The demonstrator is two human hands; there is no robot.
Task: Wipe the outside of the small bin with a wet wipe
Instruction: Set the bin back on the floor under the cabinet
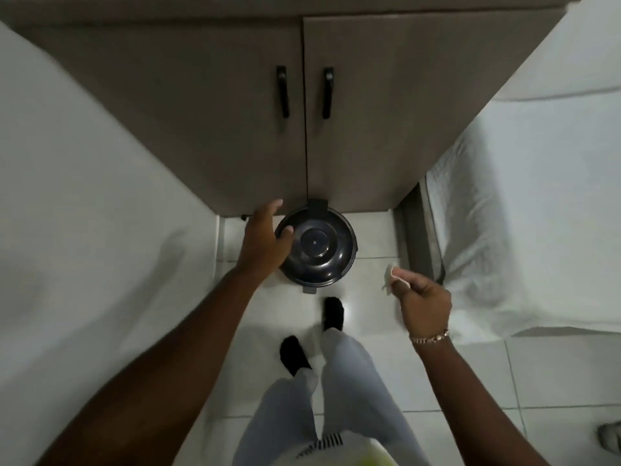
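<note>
- Right hand [424,299]: thumb and forefinger pinch a small crumpled wet wipe [393,276], other fingers curled in. The wipe hangs off to the bin's right, not touching it.
- Left hand [265,242]: fingers spread and loosely curved over the left edge of the lid [316,245]; thumb tip appears to rest on the lid, fingers reach past the rim toward the cabinet. No firm clasp visible; contact of the fingers with the side wall cannot be told from above.
- Small bin [317,247]: dark, round, domed glossy lid with hinge tab at the back and pedal [309,290] at the front. Stands on the white tiled floor [369,274], close against the base of the brown cabinet [302,146], between two white-draped beds.
- Handling, judged: likely light plastic or thin metal, rigid, smooth and slippery once wet. May slide or tip under sideways wiping pressure.
- Hold, judged: brace at the lid rim or upper wall with the left hand; wipe the outer wall with the right. The wall facing the cabinet probably needs the bin turned or pulled out.
</note>
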